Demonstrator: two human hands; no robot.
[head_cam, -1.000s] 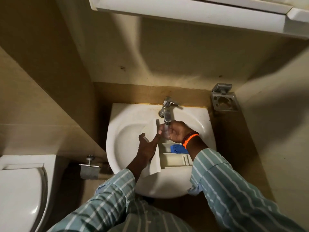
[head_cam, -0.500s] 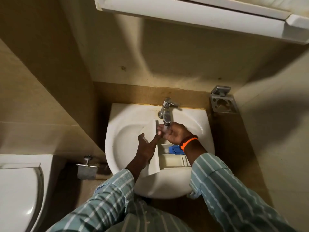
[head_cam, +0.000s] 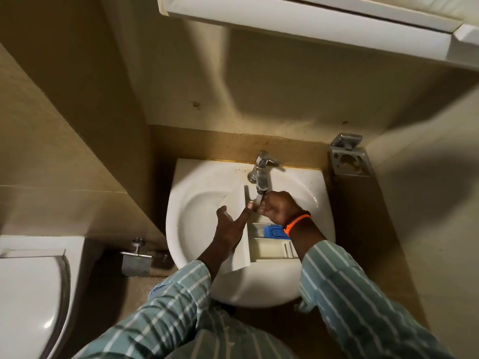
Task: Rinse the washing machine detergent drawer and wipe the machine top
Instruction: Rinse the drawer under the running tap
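Nearest, detergent drawer (head_cam: 269, 248) lying in the sink (head_cam: 197, 218), under the tap (head_cam: 261, 174). Left hand (head_cam: 229, 228) spread, steadying its white front panel. Right hand (head_cam: 278, 209) curled at the spout; whether pinching it, cannot tell. Rinsing apparently under way; machine top out of view, wiping left. Walls hemming both sides, cabinet (head_cam: 311, 24) overhead: little room.

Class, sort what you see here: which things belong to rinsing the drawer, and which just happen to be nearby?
Job: detergent drawer, tap, sink, left hand steadying the drawer, right hand under the tap.
Nearby: toilet, paper holder, wall holder, cabinet.
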